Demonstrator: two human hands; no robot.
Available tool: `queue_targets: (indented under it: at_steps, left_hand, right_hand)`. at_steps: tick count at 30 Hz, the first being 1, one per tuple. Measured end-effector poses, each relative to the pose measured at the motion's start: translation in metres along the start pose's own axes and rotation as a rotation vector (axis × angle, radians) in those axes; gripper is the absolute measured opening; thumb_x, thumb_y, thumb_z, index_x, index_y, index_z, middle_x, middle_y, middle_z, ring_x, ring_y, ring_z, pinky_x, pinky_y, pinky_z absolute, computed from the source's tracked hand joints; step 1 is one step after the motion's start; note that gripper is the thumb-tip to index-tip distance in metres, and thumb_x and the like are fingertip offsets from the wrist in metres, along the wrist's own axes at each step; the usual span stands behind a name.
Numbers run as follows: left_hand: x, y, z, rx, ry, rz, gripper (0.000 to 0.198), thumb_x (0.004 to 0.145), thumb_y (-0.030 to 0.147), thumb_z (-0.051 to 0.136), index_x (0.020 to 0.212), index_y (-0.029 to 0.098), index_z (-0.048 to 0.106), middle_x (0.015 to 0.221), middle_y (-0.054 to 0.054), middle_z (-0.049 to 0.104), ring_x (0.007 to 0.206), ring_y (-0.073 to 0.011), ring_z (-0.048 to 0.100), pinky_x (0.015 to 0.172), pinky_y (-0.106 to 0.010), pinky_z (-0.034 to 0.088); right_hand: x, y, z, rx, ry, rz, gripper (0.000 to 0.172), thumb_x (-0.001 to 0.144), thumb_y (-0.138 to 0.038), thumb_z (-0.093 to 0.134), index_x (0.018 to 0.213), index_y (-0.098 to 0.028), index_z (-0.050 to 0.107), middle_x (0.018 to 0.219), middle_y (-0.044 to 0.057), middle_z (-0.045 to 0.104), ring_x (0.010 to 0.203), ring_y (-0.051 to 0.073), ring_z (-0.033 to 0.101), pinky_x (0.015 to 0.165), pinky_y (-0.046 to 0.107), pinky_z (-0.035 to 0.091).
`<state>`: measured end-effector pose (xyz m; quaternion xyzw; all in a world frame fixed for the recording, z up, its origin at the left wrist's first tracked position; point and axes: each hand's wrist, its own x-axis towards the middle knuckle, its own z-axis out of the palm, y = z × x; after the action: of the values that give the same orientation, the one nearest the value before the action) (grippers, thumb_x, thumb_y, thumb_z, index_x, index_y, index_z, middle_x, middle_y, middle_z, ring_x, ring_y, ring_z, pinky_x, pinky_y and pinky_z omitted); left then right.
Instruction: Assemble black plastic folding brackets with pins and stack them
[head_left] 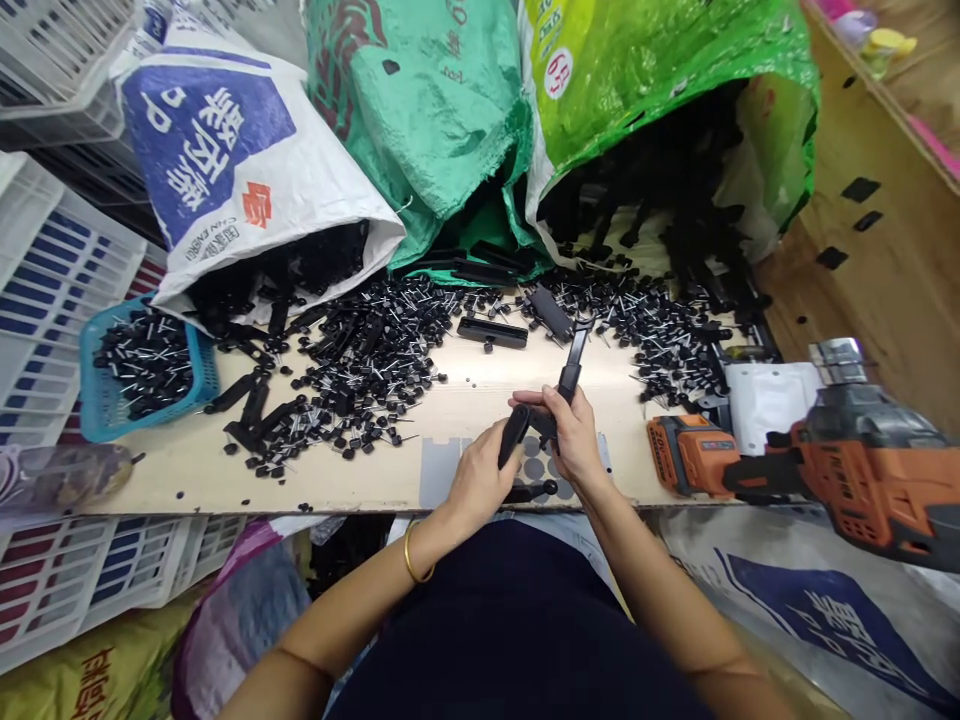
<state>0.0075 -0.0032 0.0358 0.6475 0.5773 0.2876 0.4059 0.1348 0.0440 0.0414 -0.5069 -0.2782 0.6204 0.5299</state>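
My left hand (480,468) is closed around a rounded black plastic piece (514,436). Close beside it, my right hand (577,432) grips a long black plastic holder arm (573,362), its forked end pointing away from me. The two held parts come together between my hands; whether they are joined, I cannot tell. Below my hands, at the table's front edge, lies a black rod with a ball end (534,490). Under them is a grey sheet with round shapes (442,470). Ahead lie a flat black bar (492,333) and a dark rectangular plate (551,312).
Black knobs with metal pins (375,360) are heaped across the wooden table (180,475). A blue basket (94,400) of them stands left. Sacks in white (262,150), teal (427,120) and green (660,70) line the back. An orange cordless power tool (847,480) sits right.
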Motion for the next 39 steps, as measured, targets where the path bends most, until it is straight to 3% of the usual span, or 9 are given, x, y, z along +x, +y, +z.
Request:
queue_targets:
  at_steps: [3, 7, 13, 19, 26, 30, 39]
  left_hand:
    - [-0.007, -0.005, 0.004, 0.081, 0.018, 0.079, 0.033, 0.089, 0.021, 0.046, 0.122, 0.02, 0.047, 0.11, -0.01, 0.064, 0.102, -0.023, 0.062, 0.087, -0.037, 0.051]
    - [-0.018, -0.01, 0.01, 0.122, -0.044, 0.071, 0.034, 0.089, 0.021, 0.044, 0.123, 0.018, 0.043, 0.106, -0.011, 0.065, 0.095, -0.0241, 0.065, 0.079, -0.037, 0.054]
    - [-0.027, -0.003, 0.009, 0.281, -0.129, -0.054, 0.032, 0.088, 0.02, 0.045, 0.119, 0.015, 0.042, 0.099, -0.014, 0.066, 0.082, -0.0266, 0.068, 0.067, -0.036, 0.054]
    - [-0.028, 0.005, 0.005, 0.451, -0.211, -0.019, 0.032, 0.088, 0.018, 0.045, 0.12, 0.015, 0.04, 0.095, -0.012, 0.065, 0.077, -0.0254, 0.068, 0.062, -0.033, 0.053]
    - [-0.013, 0.01, -0.002, 0.618, -0.375, -0.135, 0.027, 0.091, 0.017, 0.046, 0.118, 0.014, 0.042, 0.101, -0.011, 0.065, 0.084, -0.0248, 0.069, 0.066, -0.031, 0.053]
    - [-0.002, 0.004, -0.003, 0.66, -0.462, -0.106, 0.022, 0.094, 0.018, 0.043, 0.115, 0.016, 0.042, 0.104, -0.009, 0.065, 0.086, -0.0231, 0.068, 0.069, -0.031, 0.053]
    - [0.004, 0.001, 0.009, 0.695, -0.461, -0.146, 0.023, 0.094, 0.014, 0.038, 0.117, 0.015, 0.042, 0.107, -0.011, 0.065, 0.085, -0.0228, 0.069, 0.068, -0.031, 0.053]
  right_hand:
    - [0.0, -0.001, -0.002, -0.055, -0.059, 0.01, 0.028, 0.075, -0.043, 0.065, 0.082, -0.021, 0.048, 0.072, 0.001, 0.071, 0.067, 0.016, 0.067, 0.065, 0.028, 0.053]
    - [0.001, 0.004, -0.003, -0.125, -0.171, 0.159, 0.027, 0.072, -0.042, 0.067, 0.072, -0.019, 0.052, 0.062, 0.001, 0.067, 0.056, 0.013, 0.06, 0.056, 0.025, 0.048]
    - [-0.008, 0.021, 0.005, -0.059, 0.016, 0.125, 0.027, 0.073, -0.041, 0.062, 0.06, -0.019, 0.053, 0.051, -0.001, 0.058, 0.049, 0.012, 0.053, 0.049, 0.024, 0.043]
    - [-0.008, 0.017, 0.001, 0.013, -0.122, 0.156, 0.026, 0.075, -0.034, 0.061, 0.056, -0.018, 0.055, 0.052, -0.001, 0.056, 0.049, 0.012, 0.055, 0.051, 0.025, 0.044]
    - [-0.008, 0.032, 0.001, 0.103, 0.072, 0.1, 0.023, 0.071, -0.034, 0.065, 0.059, -0.018, 0.053, 0.052, -0.002, 0.057, 0.048, 0.012, 0.055, 0.051, 0.026, 0.046]
    - [-0.005, 0.045, -0.002, 0.106, 0.177, 0.089, 0.024, 0.071, -0.035, 0.062, 0.057, -0.017, 0.055, 0.051, -0.001, 0.056, 0.05, 0.012, 0.055, 0.051, 0.025, 0.046]
    - [0.002, 0.051, -0.003, 0.149, 0.24, 0.064, 0.025, 0.071, -0.034, 0.062, 0.055, -0.017, 0.054, 0.051, -0.002, 0.056, 0.048, 0.011, 0.055, 0.053, 0.025, 0.047]
